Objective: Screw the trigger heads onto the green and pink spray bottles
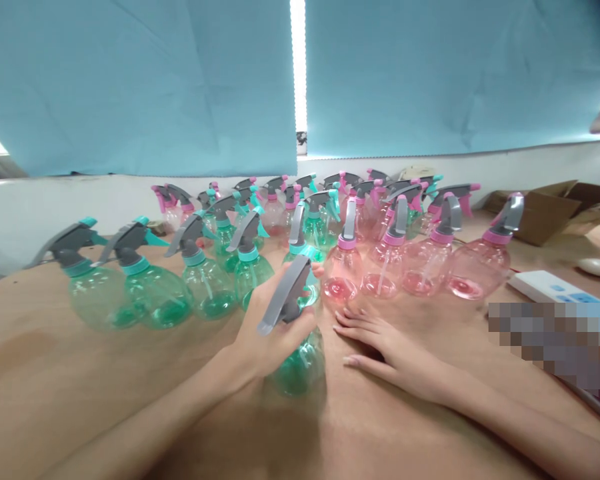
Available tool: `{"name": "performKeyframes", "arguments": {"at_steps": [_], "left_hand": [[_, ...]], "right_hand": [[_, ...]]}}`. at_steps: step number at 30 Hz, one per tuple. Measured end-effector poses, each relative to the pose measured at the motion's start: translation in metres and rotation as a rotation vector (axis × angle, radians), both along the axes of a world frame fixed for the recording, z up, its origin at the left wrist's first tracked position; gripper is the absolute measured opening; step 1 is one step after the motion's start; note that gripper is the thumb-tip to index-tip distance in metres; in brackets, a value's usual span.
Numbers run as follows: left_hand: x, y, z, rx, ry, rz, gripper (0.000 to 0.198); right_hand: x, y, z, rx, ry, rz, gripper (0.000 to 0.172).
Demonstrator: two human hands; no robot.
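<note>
Green-tinted clear plastic under a grey trigger: spray bottle (297,360) near the front edge of the tabletop (80,387), about midway along it, seemingly tilted with the trigger toward the viewer. Clamped round neck and pump head by the left hand (267,337), fingers wrapped tight just below the teal collar. Right hand (385,343) just beside it, spread flat and palm down on the bare brown surface, gripping nothing. Behind, toward the far edge, crowded rows: green bottles (155,293) on the left, pink bottles (420,270) on the right, many touching. Cardboard box (550,213) at the far right corner, a flat white device (545,285) near the right edge.

Likely trouble: fingertips of both hands very close to the front row, so probably enough of a nudge from one careless swing to topple light, top-heavy neighbours one into the next. Also possible with a grip this high: an accidental squeeze of the trigger, or a slip of the smooth round body if tilted further
</note>
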State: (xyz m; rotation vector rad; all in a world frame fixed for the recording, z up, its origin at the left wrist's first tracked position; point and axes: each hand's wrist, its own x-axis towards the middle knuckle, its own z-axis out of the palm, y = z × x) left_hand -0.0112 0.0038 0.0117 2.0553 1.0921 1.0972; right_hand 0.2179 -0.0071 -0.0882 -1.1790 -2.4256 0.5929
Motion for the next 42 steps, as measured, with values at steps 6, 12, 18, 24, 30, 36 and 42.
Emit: {"name": "performKeyframes", "arguments": {"at_steps": [6,12,18,24,30,36,42], "left_hand": [[-0.0004,0.0011,-0.0032,-0.028,-0.01,-0.036,0.04],[-0.0011,0.0038,-0.0047,-0.033,-0.01,-0.055,0.035],[-0.0005,0.0054,-0.0052,-0.042,-0.014,-0.063,0.037],[-0.0007,0.0041,-0.0048,-0.044,-0.019,-0.06,0.039],[-0.001,0.0046,-0.0056,-0.067,-0.036,-0.066,0.039],[-0.0009,0.004,-0.0051,-0.067,-0.044,-0.073,0.04],[-0.0003,0.0043,-0.004,-0.073,-0.042,-0.066,0.037]], "right_hand": [[0.0006,0.0002,0.0,-0.01,0.009,0.002,0.059],[0.001,-0.0004,0.0,-0.022,0.03,-0.006,0.058],[0.0009,0.0003,-0.0009,-0.016,0.02,-0.001,0.058],[0.0008,0.0007,-0.001,-0.022,0.012,-0.005,0.059],[0.0004,0.0006,0.0,-0.027,-0.019,-0.003,0.061],[-0.0001,0.0008,0.0003,-0.033,-0.005,-0.001,0.061],[-0.0003,0.0006,0.0011,-0.032,-0.002,0.002,0.06]]}}
